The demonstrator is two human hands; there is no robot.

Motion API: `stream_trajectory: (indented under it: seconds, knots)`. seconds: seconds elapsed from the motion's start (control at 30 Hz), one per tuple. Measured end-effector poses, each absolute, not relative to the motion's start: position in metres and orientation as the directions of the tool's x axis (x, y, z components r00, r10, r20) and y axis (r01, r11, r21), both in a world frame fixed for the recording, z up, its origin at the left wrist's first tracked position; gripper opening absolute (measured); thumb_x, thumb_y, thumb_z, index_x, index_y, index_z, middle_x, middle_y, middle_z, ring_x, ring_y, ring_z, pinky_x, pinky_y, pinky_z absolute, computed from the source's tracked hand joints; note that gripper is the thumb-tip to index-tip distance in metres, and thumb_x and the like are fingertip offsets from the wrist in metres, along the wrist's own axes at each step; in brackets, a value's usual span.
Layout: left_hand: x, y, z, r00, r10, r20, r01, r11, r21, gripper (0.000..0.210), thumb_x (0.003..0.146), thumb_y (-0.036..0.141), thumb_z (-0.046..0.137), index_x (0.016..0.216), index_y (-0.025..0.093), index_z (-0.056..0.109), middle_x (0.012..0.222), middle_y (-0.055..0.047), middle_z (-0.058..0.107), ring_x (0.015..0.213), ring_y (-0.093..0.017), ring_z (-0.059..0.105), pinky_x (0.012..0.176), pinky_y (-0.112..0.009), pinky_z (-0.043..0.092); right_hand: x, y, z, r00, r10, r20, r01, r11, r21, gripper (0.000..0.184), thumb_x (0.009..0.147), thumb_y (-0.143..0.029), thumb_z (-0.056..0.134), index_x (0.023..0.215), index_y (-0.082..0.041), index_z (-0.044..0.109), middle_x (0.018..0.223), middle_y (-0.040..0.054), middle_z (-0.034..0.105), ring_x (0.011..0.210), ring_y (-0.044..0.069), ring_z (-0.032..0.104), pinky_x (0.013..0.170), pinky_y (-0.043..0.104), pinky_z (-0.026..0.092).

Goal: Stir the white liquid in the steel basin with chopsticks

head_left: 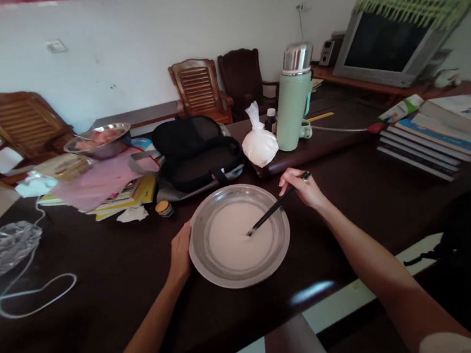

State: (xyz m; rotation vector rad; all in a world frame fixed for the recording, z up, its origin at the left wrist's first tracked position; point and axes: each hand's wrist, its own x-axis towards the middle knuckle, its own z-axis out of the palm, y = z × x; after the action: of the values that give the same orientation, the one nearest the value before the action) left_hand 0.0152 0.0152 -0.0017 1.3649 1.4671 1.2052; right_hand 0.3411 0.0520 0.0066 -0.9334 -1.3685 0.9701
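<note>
Over the dark table (384, 210), I watch the right hand (304, 188) grip chopsticks (271, 211) slanting down-left into the bowl (241, 279). The left hand (180, 252) touches its left side; whether gripping, I can't tell.

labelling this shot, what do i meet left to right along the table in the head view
Clear glass dish, left hand, metal basin, right hand, book stack at far right.
</note>
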Motion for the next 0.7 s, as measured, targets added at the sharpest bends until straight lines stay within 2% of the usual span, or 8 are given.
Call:
stream_trajectory:
  seconds: [0.1,0.17,0.3,0.37,0.47,0.57,0.63,0.7]
  knots:
    - [0.0157,0.0148,-0.0015,-0.115,0.991,0.065,0.261,-0.033,0.965,0.061,0.082,0.061,0.049,0.111,0.012,0.072,0.113,-0.011,0.073,0.112,-0.031,0.06,0.099,-0.038,0.044,0.3383,0.0516,0.0059,-0.125,0.935,0.331,0.004,0.334,-0.943,0.038,0.083,-0.055,0.065,0.073,-0.019,0.071,0.065,0.0019,0.071,0.062,0.017,0.068,0.066,0.029,0.052]
    - [0.0156,0.0145,-0.0016,-0.115,0.991,0.062,0.256,-0.03,0.966,0.062,0.083,0.06,0.049,0.114,0.011,0.071,0.112,-0.011,0.073,0.111,-0.031,0.06,0.098,-0.038,0.044,0.3377,0.0523,0.0063,-0.11,0.932,0.345,0.044,0.352,-0.935,0.039,0.081,-0.057,0.066,0.072,-0.019,0.072,0.07,0.0028,0.072,0.068,0.018,0.07,0.069,0.03,0.053]
    - [0.0139,0.0137,-0.003,-0.099,0.995,0.032,0.226,-0.009,0.974,0.063,0.083,0.061,0.05,0.115,0.011,0.07,0.113,-0.012,0.072,0.112,-0.031,0.06,0.098,-0.038,0.044,0.3424,0.055,0.0053,0.026,0.936,0.352,0.036,0.351,-0.936,0.042,0.081,-0.06,0.064,0.068,-0.02,0.068,0.059,0.0006,0.067,0.057,0.018,0.067,0.064,0.031,0.052]
    - [0.0128,0.0134,-0.004,-0.087,0.996,0.03,0.224,-0.009,0.975,0.063,0.084,0.061,0.049,0.118,0.011,0.069,0.114,-0.012,0.072,0.113,-0.03,0.059,0.099,-0.037,0.043,0.3434,0.0549,0.0046,-0.014,0.945,0.328,0.016,0.328,-0.945,0.042,0.082,-0.06,0.063,0.07,-0.02,0.068,0.057,0.0004,0.067,0.054,0.017,0.066,0.062,0.031,0.051]
    - [0.0116,0.0135,-0.0055,-0.079,0.996,0.03,0.25,-0.009,0.968,0.063,0.086,0.061,0.046,0.116,0.011,0.07,0.112,-0.011,0.072,0.111,-0.029,0.06,0.097,-0.036,0.044,0.3416,0.0529,0.006,-0.127,0.94,0.317,0.034,0.324,-0.945,0.041,0.081,-0.059,0.065,0.074,-0.02,0.071,0.065,0.0024,0.071,0.063,0.019,0.069,0.066,0.032,0.053]
    - [0.011,0.0144,-0.0075,-0.095,0.995,0.029,0.28,-0.001,0.96,0.063,0.085,0.064,0.045,0.108,0.012,0.072,0.107,-0.011,0.073,0.105,-0.03,0.062,0.094,-0.037,0.046,0.3411,0.0518,0.0094,-0.084,0.935,0.344,0.066,0.35,-0.934,0.041,0.08,-0.06,0.066,0.073,-0.02,0.071,0.068,0.0025,0.072,0.067,0.02,0.07,0.07,0.033,0.053]
    - [0.0107,0.0149,-0.0085,-0.097,0.995,0.033,0.293,-0.003,0.956,0.063,0.084,0.065,0.045,0.108,0.012,0.072,0.106,-0.011,0.073,0.106,-0.031,0.062,0.094,-0.037,0.046,0.3421,0.0519,0.0108,-0.035,0.938,0.345,0.055,0.347,-0.936,0.042,0.079,-0.062,0.065,0.07,-0.021,0.069,0.062,0.0012,0.069,0.061,0.019,0.069,0.068,0.033,0.053]
    - [0.0109,0.0148,-0.0083,-0.093,0.995,0.037,0.305,-0.007,0.952,0.063,0.085,0.065,0.044,0.108,0.012,0.071,0.107,-0.011,0.073,0.109,-0.031,0.06,0.095,-0.037,0.045,0.3425,0.0518,0.0113,-0.057,0.945,0.322,0.036,0.325,-0.945,0.044,0.079,-0.063,0.064,0.071,-0.02,0.069,0.058,0.0006,0.068,0.057,0.019,0.068,0.065,0.033,0.053]
